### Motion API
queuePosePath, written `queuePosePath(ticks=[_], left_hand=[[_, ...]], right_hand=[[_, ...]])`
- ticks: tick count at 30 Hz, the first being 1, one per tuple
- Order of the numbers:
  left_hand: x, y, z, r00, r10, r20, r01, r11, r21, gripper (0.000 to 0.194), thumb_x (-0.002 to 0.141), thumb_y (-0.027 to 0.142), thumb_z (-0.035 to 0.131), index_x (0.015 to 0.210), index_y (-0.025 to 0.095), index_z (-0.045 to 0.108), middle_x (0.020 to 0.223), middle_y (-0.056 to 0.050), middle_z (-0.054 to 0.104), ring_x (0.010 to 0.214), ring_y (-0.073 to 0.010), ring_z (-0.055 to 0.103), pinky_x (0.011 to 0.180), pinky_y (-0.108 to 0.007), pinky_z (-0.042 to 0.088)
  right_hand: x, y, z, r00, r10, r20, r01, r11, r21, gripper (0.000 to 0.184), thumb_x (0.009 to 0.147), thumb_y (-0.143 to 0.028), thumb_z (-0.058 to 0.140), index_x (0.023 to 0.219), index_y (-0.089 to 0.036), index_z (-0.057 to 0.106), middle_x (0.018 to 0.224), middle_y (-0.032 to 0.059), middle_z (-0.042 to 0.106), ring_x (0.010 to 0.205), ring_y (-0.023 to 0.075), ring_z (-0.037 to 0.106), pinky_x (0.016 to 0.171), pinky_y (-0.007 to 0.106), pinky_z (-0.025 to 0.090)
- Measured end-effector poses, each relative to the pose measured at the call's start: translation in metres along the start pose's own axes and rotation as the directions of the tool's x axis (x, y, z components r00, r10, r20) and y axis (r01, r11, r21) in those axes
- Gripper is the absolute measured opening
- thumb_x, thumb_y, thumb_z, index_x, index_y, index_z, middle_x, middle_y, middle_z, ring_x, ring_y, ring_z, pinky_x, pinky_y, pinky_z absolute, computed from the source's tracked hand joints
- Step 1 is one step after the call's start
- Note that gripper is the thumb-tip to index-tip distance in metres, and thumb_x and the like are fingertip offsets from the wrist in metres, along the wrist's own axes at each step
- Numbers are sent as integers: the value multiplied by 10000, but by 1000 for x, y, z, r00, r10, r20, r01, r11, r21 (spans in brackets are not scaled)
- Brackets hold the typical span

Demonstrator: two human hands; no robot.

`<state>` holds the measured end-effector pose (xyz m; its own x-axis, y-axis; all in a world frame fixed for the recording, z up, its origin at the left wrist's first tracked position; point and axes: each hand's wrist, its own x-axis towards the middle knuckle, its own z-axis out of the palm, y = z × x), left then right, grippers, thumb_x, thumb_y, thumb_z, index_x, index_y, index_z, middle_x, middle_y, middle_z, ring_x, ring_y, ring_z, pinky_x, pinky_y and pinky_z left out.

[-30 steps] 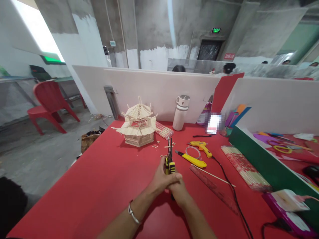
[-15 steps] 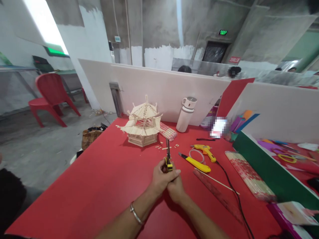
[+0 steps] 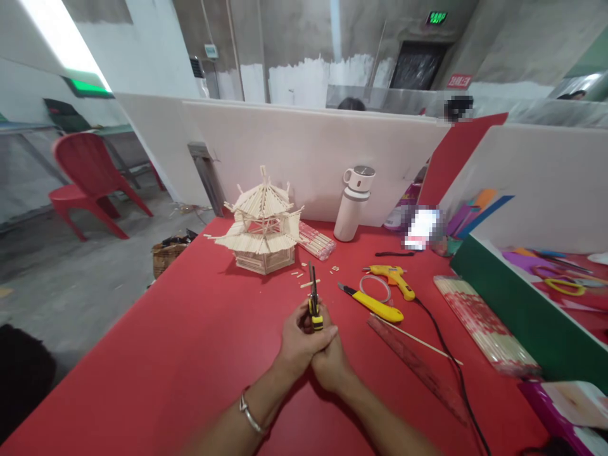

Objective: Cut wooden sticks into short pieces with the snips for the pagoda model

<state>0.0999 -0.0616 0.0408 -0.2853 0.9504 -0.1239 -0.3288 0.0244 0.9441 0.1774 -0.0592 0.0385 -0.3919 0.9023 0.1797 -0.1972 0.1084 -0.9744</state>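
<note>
Both hands are together over the red table, closed around the yellow-and-black handles of what look like scissors [image 3: 314, 305], seen edge-on with narrow dark blades pointing away from me. My left hand [image 3: 300, 339], with a silver bracelet at its wrist, lays its thumb across my right hand [image 3: 329, 361]. Part of the handles is hidden by the fingers. Beyond the blades, small cut stick pieces [image 3: 310, 284] are scattered. A pagoda model [image 3: 266, 231] made of pale wooden sticks stands upright behind them, touched by neither hand.
Right of my hands lie a yellow utility knife [image 3: 377, 308], a yellow glue gun [image 3: 392, 275] with a black cord, a red ruler [image 3: 413, 364] and a thin stick. Packed sticks [image 3: 484, 326] lie beside a green divider [image 3: 527, 304]. A white bottle [image 3: 352, 206] stands near the white partition [image 3: 285, 139].
The view has shifted slightly, so the pagoda model sits a little higher and further left. Both hands keep the same grip on the scissors.
</note>
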Motion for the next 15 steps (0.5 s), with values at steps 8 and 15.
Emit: queuePosePath(ticks=[8,15], left_hand=[[0,17,-1,983,177,44,-181,972,149,515,704,502,783,1090,196,635,1090,-76,654,1053,-224,596,901,-329,488],[18,63,-9,912,411,8,-378,832,407,466,919,609,487,742,191,588,633,9,508,614,-136,468,604,-259,408]], right_hand=[[2,9,-11,997,-13,-82,4,994,-108,298,753,-187,571,1046,-195,519,911,18,609,815,171,573,758,311,489],[-9,8,-13,991,104,-79,-108,993,-52,306,587,-166,517,887,-215,486,751,-56,495,651,121,447,612,251,393]])
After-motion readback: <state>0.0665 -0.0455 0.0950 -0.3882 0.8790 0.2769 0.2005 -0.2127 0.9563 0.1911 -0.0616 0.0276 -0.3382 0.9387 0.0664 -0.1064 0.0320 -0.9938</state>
